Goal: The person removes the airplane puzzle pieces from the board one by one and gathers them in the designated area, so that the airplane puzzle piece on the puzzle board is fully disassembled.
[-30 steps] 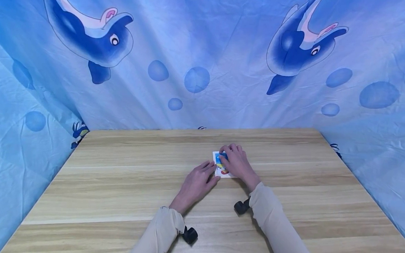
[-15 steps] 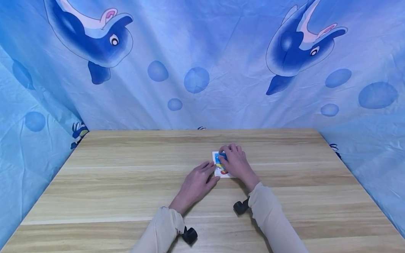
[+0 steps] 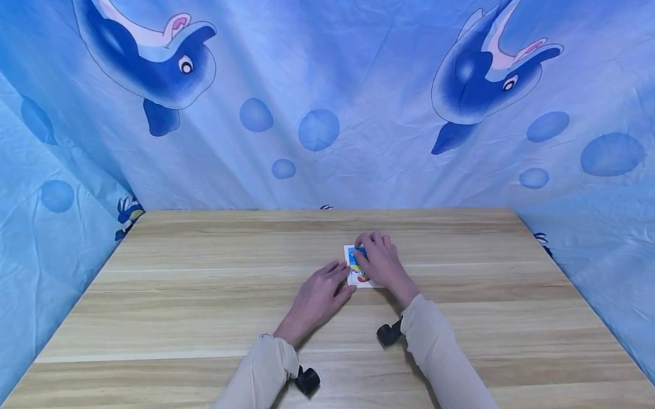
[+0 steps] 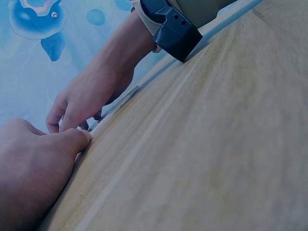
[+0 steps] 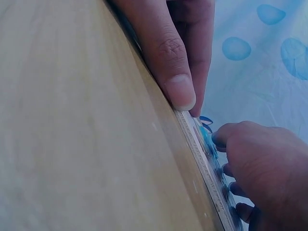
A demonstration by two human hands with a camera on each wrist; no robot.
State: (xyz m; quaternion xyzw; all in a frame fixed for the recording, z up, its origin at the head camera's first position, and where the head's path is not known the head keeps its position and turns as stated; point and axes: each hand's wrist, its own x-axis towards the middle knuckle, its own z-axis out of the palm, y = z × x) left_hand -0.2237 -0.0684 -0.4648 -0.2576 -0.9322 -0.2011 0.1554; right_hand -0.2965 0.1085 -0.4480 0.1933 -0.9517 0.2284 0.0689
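Observation:
A small flat picture board (image 3: pixel 361 278) with a white border and a blue, yellow and red print lies on the table, possibly a puzzle. My left hand (image 3: pixel 316 295) holds its near left corner, fingers by the left side and thumb at the near edge. In the right wrist view, that thumb (image 5: pixel 180 91) presses against the board's thick pale edge (image 5: pixel 211 187). Over the board's right part is my right hand (image 3: pixel 382 262), with bent, spread fingers (image 5: pixel 235 187) touching its top. What lies beneath those fingertips is hidden.
The wood-grain table (image 3: pixel 188 308) spreads around both hands. A blue curtain (image 3: pixel 335 63) printed with dolphins and bubbles hangs behind and at the sides. A black wrist camera (image 3: pixel 308 381) sits by the left cuff, another black camera (image 3: pixel 390 334) by the right.

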